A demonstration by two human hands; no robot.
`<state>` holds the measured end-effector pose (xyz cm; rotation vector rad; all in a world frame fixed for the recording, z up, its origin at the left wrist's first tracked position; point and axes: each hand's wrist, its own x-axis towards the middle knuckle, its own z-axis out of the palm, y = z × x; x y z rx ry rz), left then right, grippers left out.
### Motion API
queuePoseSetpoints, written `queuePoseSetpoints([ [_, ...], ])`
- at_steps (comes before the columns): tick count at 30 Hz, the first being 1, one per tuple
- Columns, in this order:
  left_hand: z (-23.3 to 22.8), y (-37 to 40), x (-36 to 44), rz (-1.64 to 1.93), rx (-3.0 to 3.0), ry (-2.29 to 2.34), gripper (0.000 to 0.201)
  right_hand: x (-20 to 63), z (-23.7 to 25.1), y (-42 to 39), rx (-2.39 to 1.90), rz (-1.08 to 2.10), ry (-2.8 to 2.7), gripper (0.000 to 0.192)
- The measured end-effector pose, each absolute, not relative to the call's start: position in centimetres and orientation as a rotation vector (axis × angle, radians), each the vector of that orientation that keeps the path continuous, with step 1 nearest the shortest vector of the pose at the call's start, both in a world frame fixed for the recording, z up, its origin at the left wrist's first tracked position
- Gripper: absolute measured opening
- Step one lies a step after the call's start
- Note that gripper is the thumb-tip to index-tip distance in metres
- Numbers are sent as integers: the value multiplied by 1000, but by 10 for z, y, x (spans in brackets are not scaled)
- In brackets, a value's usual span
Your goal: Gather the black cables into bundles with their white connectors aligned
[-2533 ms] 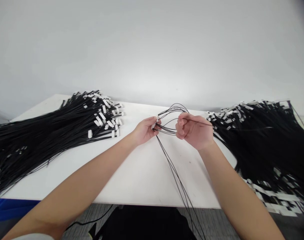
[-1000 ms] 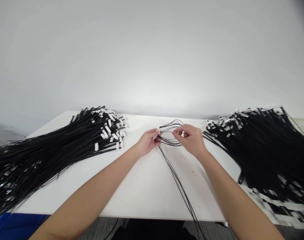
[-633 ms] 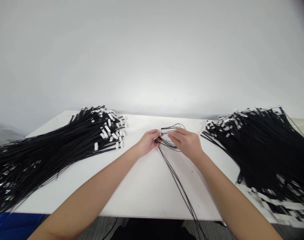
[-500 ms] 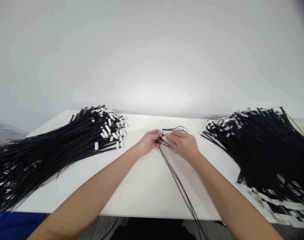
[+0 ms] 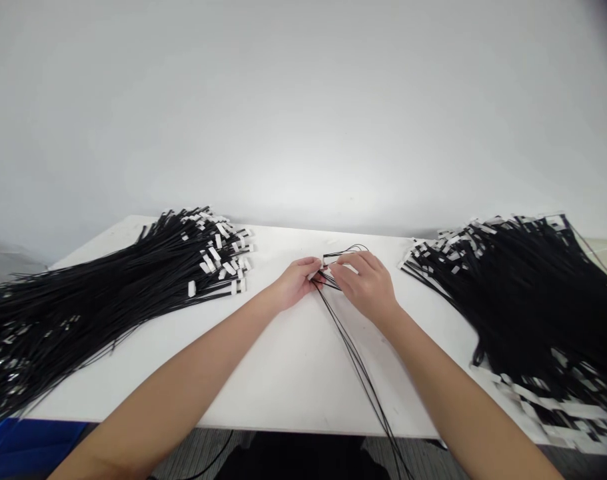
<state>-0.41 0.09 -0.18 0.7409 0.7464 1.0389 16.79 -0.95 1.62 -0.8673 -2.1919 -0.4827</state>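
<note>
**Black wires (image 5: pixel 384 423) and a white connector housing (image 5: pixel 322 262) held between two hands above a smooth surface (image 5: pixel 283 373)**

Nearest, dark cloth (image 5: pixel 303 457) shows beneath the edge, over grey, ribbed flooring (image 5: pixel 200 445) crossed by a thin black cable (image 5: pixel 214 460). A creased, glossy blue item (image 5: pixel 33 443) fills the lower left corner; what it is cannot be told. The surface is flat, white and matt, with a few small specks.

Two bare forearms reach in over it. The left hand (image 5: pixel 294 283) has its grip clamped on the housing and the wires, thumb on top. The right hand (image 5: pixel 366 283) faces it closely, its grip pinched together on the wires just beside the housing; exactly which strand is hidden.

The housing is small and blocky, partly covered by fingers. The wires are slim, round and flexible: some arch in loose loops around the right hand, others trail down in a narrow bundle past the near edge.

Farther out lie two thick heaps of similar harnesses. The left heap (image 5: pixel 133 283) bristles with white rectangular plugs towards the middle and has glinting bits at its near end; the right heap (image 5: pixel 523 300) carries white plugs at both ends. Behind everything rises a plain, pale grey wall (image 5: pixel 303 113).
</note>
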Motion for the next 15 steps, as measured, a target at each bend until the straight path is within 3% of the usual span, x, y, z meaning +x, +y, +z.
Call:
queuePoseSetpoints([
  [7, -1, 3, -6, 1049, 644, 760, 4, 168, 16, -8, -597, -447, -2524, 22],
  [15, 2, 3, -6, 1040, 638, 779, 4, 168, 12, -7, -566, -404, -2553, 23],
])
